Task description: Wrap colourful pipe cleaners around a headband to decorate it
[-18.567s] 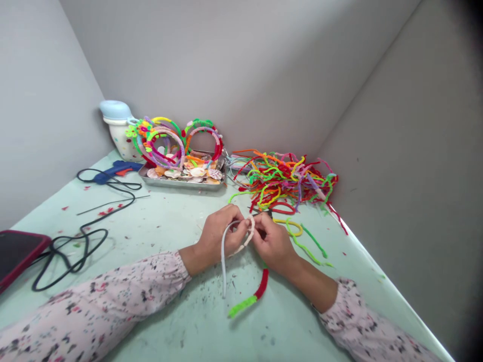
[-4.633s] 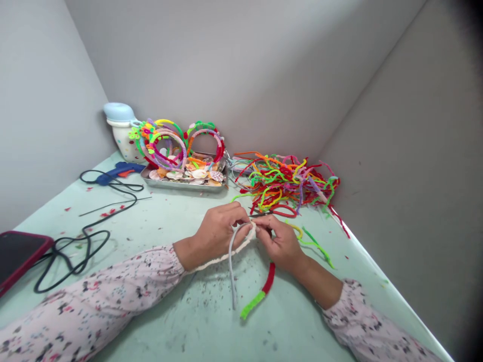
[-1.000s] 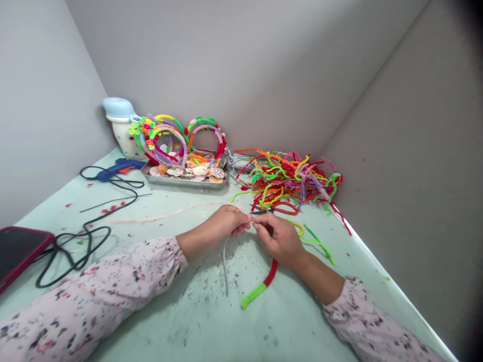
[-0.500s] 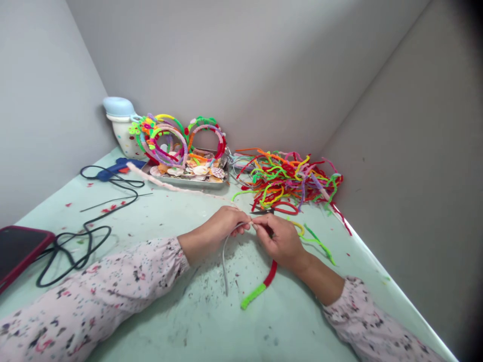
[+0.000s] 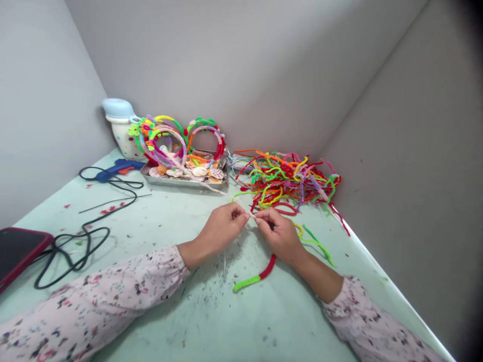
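Observation:
My left hand (image 5: pixel 222 229) and my right hand (image 5: pixel 277 234) meet at the middle of the pale green table (image 5: pixel 158 226), fingertips pinched together. Between them is the top of a headband (image 5: pixel 264 269) wrapped in red and green fuzzy wire, its lower arm hanging below my right hand. A bare grey arm of the headband (image 5: pixel 225 264) hangs under my left hand. A long pale pink pipe cleaner (image 5: pixel 196 178) runs from the pinch point up and left toward the tray.
A metal tray (image 5: pixel 181 180) of shells and finished colourful headbands (image 5: pixel 173 141) stands at the back. A heap of coloured pipe cleaners (image 5: pixel 287 178) lies back right. A blue glue gun (image 5: pixel 115 168) with black cable, a phone (image 5: pixel 17 249) and a white pot (image 5: pixel 121 128) are left.
The free end of the pale pink pipe cleaner has swung from lying out to the left, up and round toward the tray. The headband's wrapped arm has shifted slightly left.

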A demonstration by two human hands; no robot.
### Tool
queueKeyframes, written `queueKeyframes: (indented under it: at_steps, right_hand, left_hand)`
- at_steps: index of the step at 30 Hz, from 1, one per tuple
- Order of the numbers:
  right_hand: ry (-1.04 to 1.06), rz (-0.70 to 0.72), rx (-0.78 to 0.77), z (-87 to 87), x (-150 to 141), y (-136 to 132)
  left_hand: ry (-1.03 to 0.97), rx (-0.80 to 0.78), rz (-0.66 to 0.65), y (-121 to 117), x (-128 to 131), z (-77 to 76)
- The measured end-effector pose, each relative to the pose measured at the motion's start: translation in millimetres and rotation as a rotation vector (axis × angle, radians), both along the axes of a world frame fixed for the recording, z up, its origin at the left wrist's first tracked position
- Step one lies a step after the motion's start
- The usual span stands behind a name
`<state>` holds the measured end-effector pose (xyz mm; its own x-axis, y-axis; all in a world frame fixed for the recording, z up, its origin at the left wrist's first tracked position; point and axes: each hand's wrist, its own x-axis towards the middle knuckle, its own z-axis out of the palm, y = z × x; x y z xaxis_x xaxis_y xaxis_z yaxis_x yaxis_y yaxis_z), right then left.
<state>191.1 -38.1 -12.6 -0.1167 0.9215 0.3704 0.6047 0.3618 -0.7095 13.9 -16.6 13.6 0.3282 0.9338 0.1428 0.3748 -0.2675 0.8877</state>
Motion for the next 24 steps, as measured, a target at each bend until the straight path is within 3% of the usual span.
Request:
queueKeyframes:
  at_steps: [3, 6, 24]
  right_hand:
    - [0.013, 0.005, -0.016, 0.9, -0.2, 0.3]
    - [0.009, 0.006, -0.013, 1.9, -0.8, -0.3]
    - [-0.096, -0.002, 0.198, 2.2, 0.0, -2.9]
  left_hand:
    - [0.107, 0.243, 0.029, -5.0, -1.5, 0.4]
    - [0.172, 0.37, 0.018, -7.3, -2.1, -0.1]
    - [0.248, 0.464, -0.007, -7.0, -0.4, 1.5]
